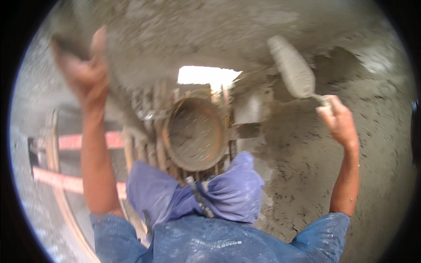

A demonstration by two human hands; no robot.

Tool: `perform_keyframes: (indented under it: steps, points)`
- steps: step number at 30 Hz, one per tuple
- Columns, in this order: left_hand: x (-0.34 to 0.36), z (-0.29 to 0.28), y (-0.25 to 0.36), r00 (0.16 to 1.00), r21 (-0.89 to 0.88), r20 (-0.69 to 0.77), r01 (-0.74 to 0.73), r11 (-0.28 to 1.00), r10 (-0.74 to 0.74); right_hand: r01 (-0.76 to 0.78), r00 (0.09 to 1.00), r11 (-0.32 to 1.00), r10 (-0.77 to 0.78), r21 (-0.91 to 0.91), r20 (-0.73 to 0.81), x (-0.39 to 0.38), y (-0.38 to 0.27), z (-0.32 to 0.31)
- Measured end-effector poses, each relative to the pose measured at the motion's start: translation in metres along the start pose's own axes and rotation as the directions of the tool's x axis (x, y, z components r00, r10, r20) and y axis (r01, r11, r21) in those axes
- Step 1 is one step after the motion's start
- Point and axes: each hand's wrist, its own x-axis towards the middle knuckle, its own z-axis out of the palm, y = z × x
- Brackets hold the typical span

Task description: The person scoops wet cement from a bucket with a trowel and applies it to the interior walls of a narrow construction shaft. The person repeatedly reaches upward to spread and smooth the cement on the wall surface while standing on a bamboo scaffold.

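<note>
In my right hand [341, 120] is the handle of a trowel [293, 68], its long blade coated in grey mortar and pointing up and left across the plastered surface [346, 153]. My left hand [85, 74] is raised at the upper left, thumb spread from the fingers and nothing visible between them. Motion blurs it. A long grey bar [129, 116] slants down behind my left wrist; whether the hand touches it I cannot tell. A round tub [167, 147] of wet grey mortar [195, 131] stands in front of my legs.
Wooden slats [153, 131] lie under and around the tub. Red-painted bars [66, 179] and a curved wooden pole [66, 208] are at the left. A bright opening [204, 75] shows beyond the tub. Wet, darker mortar patches mark the right-hand surface.
</note>
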Motion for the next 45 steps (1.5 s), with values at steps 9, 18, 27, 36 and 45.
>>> perform_keyframes:
  steps: [9, 18, 27, 36, 45]
  points:
    - [-0.010, 0.035, 0.001, 0.993, -0.047, -0.096, -0.077, 0.996, 0.072, 0.679, 0.699, 0.697, -0.518, -0.229, 0.494, 0.013, -0.116, 0.315]
    - [-0.011, 0.037, 0.005, 0.989, -0.013, -0.116, -0.095, 0.995, 0.093, 0.131, 0.733, 0.973, -0.223, 0.189, 0.643, -0.023, -0.076, 0.314]
    - [-0.006, 0.022, 0.015, 0.998, -0.033, 0.054, 0.026, 0.999, -0.024, -0.077, 0.811, 0.910, -0.181, 0.409, 0.556, -0.041, -0.054, 0.303]
    - [-0.003, 0.002, 0.001, 0.994, 0.056, 0.014, 0.112, 0.992, -0.113, 0.213, 0.927, 0.754, -0.357, 0.621, 0.115, -0.028, -0.035, 0.181]
    - [0.002, 0.007, 0.002, 0.996, 0.015, 0.014, 0.093, 0.996, -0.094, -0.515, 0.813, 0.600, 0.569, 0.612, 0.126, -0.013, 0.118, -0.009]
